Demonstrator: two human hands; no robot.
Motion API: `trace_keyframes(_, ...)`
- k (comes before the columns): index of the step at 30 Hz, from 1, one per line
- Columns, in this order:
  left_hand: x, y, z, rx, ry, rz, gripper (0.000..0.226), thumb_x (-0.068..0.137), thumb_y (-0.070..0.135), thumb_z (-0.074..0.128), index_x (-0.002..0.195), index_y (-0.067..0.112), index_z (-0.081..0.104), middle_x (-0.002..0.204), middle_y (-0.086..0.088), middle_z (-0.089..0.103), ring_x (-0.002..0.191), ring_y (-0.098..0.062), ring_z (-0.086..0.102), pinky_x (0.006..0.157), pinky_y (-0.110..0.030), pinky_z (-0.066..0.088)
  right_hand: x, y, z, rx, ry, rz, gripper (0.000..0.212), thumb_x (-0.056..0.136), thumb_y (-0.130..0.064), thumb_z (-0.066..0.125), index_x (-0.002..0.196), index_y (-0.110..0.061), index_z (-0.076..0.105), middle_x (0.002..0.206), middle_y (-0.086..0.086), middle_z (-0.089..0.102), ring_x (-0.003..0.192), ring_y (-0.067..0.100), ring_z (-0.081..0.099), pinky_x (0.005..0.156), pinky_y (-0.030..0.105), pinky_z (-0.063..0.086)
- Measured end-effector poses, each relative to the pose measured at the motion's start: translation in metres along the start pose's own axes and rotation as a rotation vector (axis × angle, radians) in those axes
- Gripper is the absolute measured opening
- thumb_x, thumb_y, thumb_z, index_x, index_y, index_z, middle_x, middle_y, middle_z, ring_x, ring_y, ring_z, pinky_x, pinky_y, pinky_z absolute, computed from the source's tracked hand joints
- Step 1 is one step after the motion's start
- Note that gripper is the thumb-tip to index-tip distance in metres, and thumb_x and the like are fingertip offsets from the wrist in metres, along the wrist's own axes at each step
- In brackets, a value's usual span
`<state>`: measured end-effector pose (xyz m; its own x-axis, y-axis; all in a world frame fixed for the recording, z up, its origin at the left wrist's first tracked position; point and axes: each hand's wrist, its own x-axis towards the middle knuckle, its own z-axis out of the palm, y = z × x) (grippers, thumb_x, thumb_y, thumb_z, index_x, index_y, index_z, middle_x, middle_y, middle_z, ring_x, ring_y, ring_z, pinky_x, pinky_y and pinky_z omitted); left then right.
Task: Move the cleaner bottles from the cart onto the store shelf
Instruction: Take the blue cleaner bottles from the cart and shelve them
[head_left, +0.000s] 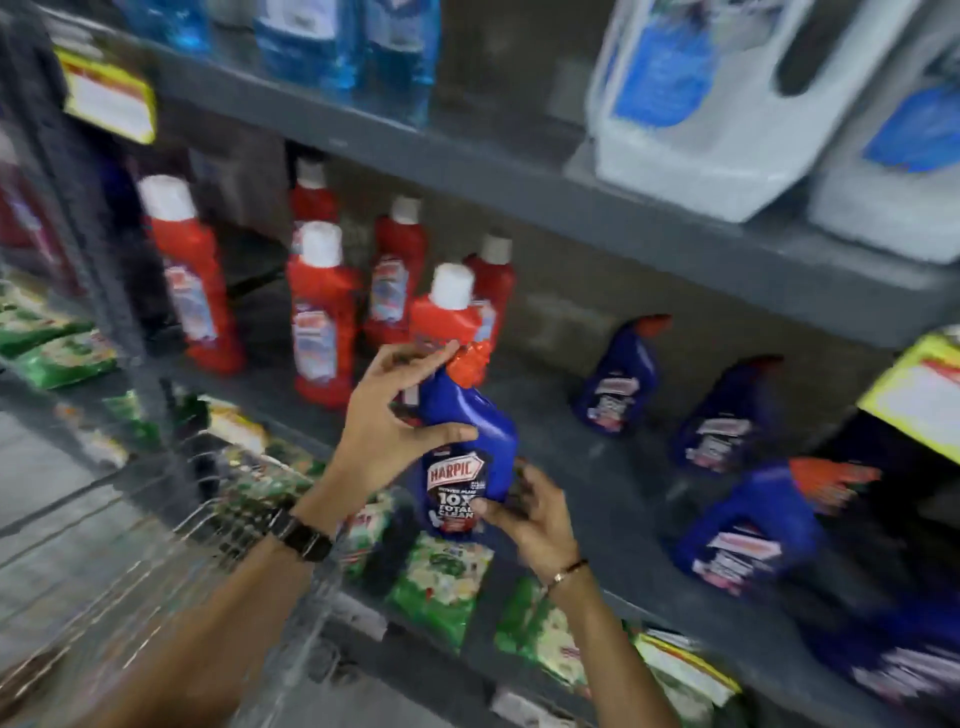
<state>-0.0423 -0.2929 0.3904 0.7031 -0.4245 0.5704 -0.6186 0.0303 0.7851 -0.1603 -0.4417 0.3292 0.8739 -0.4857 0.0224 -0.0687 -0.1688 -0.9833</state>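
Note:
I hold a blue Harpic cleaner bottle (467, 447) with a red cap in front of the middle shelf (545, 415), tilted slightly. My left hand (395, 415) wraps its neck and upper body. My right hand (524, 514) grips its base from below. Three blue bottles of the same kind stand on the shelf to the right: one (621, 379), another (727, 421), and the nearest (753, 535). Several red bottles with white caps (322, 312) stand on the shelf's left part. The wire cart (156, 561) is at lower left, blurred.
The upper shelf (519, 171) carries large white jugs (727, 104) and blue liquid bottles (363, 47). Green packets (447, 587) lie on the lower shelf. Yellow price tags hang at upper left (109, 98) and at the right edge (919, 395).

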Motion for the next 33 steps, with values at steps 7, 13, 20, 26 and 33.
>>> trace_keyframes(7,0.025,0.016,0.125,-0.158,-0.132,0.057,0.082,0.058,0.009,0.085,0.128,0.027,0.045,0.111,0.016,0.043,0.107,0.0,0.051,0.084,-0.006,0.047,0.005,0.014,-0.091,-0.124,0.339,-0.025,0.037,0.067,0.001,0.076,0.086,-0.023,0.056,0.103,0.029,0.064,0.095,0.04,0.063,0.085,0.06,0.049)
trace_keyframes(13,0.028,0.011,0.173,-0.165,-0.209,0.045,0.079,0.061,0.012,0.084,0.127,0.032,0.047,0.111,0.017,0.044,0.11,-0.01,0.053,0.089,-0.028,0.054,0.008,0.04,-0.127,-0.123,0.383,0.048,0.049,0.069,0.001,0.074,0.114,-0.003,0.054,0.114,0.023,0.063,0.103,0.036,0.061,0.091,0.056,0.049)
trace_keyframes(20,0.019,0.01,0.185,-0.163,-0.234,0.03,0.073,0.067,0.012,0.081,0.129,0.034,0.046,0.118,0.012,0.045,0.118,-0.012,0.051,0.094,-0.041,0.053,0.004,0.048,-0.125,-0.044,0.435,0.038,0.055,0.073,0.004,0.069,0.124,0.001,0.048,0.118,0.019,0.062,0.107,0.031,0.06,0.095,0.047,0.05)
trace_keyframes(26,-0.053,0.021,0.208,-0.251,0.007,0.061,0.05,0.078,0.005,0.068,0.118,0.031,0.053,0.116,0.008,0.054,0.107,-0.012,0.059,0.09,-0.032,0.052,-0.067,0.069,-0.132,0.108,0.975,-0.054,0.033,0.075,0.013,0.063,0.099,-0.01,0.059,0.091,0.006,0.063,0.08,0.003,0.061,0.071,0.008,0.05)
trace_keyframes(33,-0.082,0.024,0.292,-0.287,-0.503,-0.389,0.073,0.086,0.027,0.063,0.146,0.018,0.021,0.151,-0.002,0.03,0.139,-0.011,0.029,0.116,-0.037,0.027,-0.083,0.088,-0.222,0.193,0.785,0.014,0.063,0.076,0.022,0.053,0.131,-0.002,0.035,0.118,0.012,0.048,0.103,0.018,0.051,0.08,0.017,0.05)
